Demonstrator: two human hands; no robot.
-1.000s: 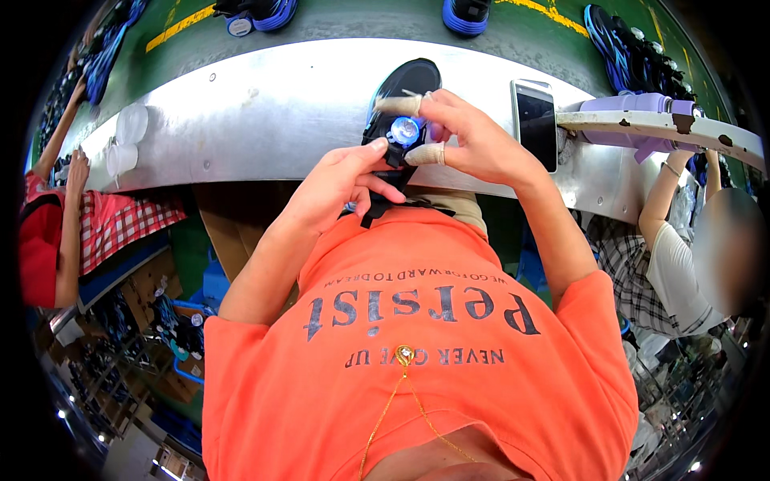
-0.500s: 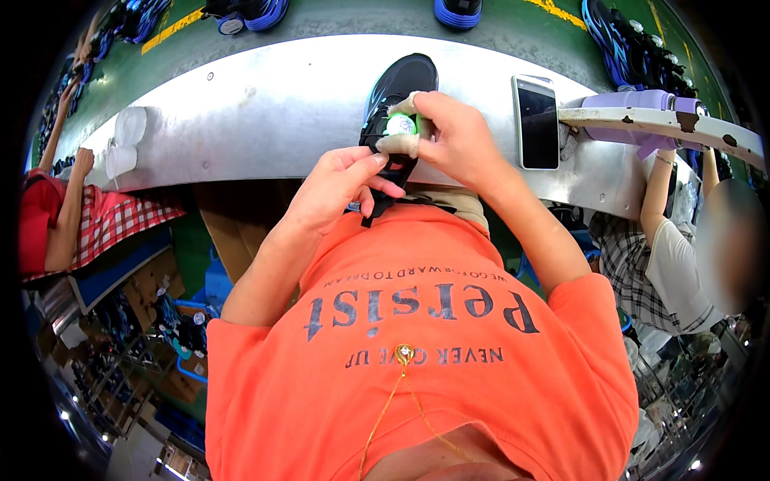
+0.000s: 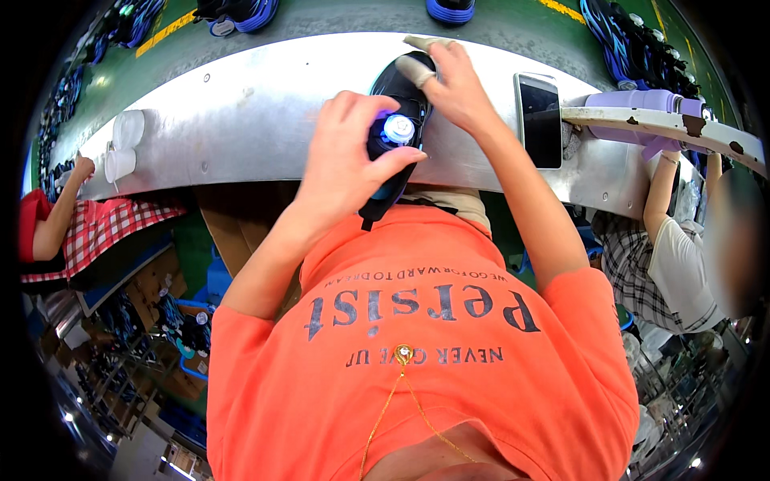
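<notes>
Hands clamped: left hand (image 3: 345,164) pinches small blue-capped tool (image 3: 397,128) against black shoe (image 3: 393,120); right hand (image 3: 457,84) pins toe on worktop (image 3: 241,120). Best: keep toe braced, tool steady.

My left hand (image 3: 341,164) covers most of the dark shoe (image 3: 393,96); its sole hidden; blue shoes (image 3: 237,12) cut off at top edge; neighbour's face blurred.

A black shoe (image 3: 399,96) (small blue-lit torch (image 3: 396,130) against it) lies on the metal bench.
</notes>
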